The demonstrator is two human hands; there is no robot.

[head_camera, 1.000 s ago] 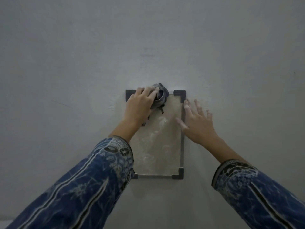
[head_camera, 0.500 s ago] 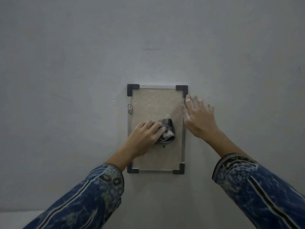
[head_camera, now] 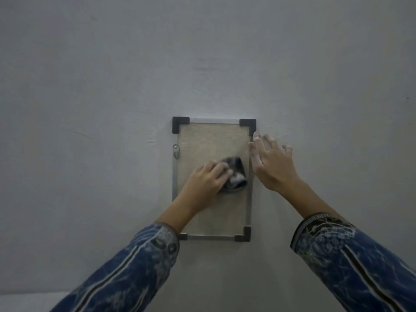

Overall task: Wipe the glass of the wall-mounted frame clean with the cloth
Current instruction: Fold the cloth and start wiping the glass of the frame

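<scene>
Though partly behind forearm [head_camera: 186, 207], frame [head_camera: 213, 120] on wall [head_camera: 90, 86]

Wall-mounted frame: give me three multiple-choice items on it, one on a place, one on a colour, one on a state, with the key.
1. Where on the glass is the cloth?
A. top left corner
B. mid-height, near the right side
C. along the bottom edge

2. What colour are the corner caps of the frame?
A. white
B. black
C. red

3. How is the right hand?
A. fingers spread, at the right edge of the frame
B. gripping the cloth
C. clenched in a fist

Key: 1 B, the left hand holds the cloth there; 2 B, the caps are dark against the silver rails; 3 A, its fingers are straight and hold nothing.
</scene>
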